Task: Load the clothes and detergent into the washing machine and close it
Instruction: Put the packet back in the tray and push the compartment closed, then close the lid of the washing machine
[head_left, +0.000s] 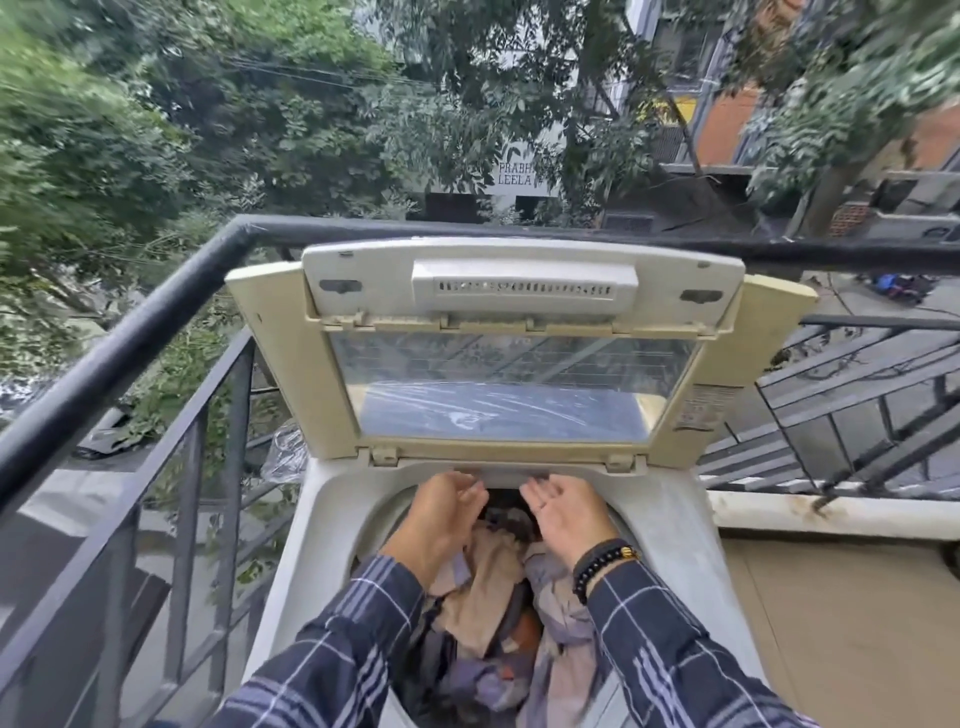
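Reaching over a top-loading washing machine (332, 514) on a balcony, a person holds two bare hands above its open drum. One machine, one raised lid (519, 364) and one heap of clothes (498, 613) are in view; the garments overlap too much to count, though beige, lilac-grey, dark and orange pieces show. The left hand (441, 514) hovers over the far left of the opening, fingers loosely curled and parted, grip slack and holding nothing. The right hand (563, 512) hangs just beside it over the far right of the opening, fingers spread, grip likewise holding nothing; one bracelet (602, 564) of dark beads circles that wrist. Both arms wear checked navy sleeves (332, 654). The clothes lie inside the drum, directly below and nearer the person than both hands, piled close to the rim; whether either hand touches the cloth cannot be told. The lid stands upright at the back of the machine, hinged behind the hands, its clear window facing the camera. A black metal railing (156, 306) runs along the left and behind the machine. No detergent container can be made out among the laundry.
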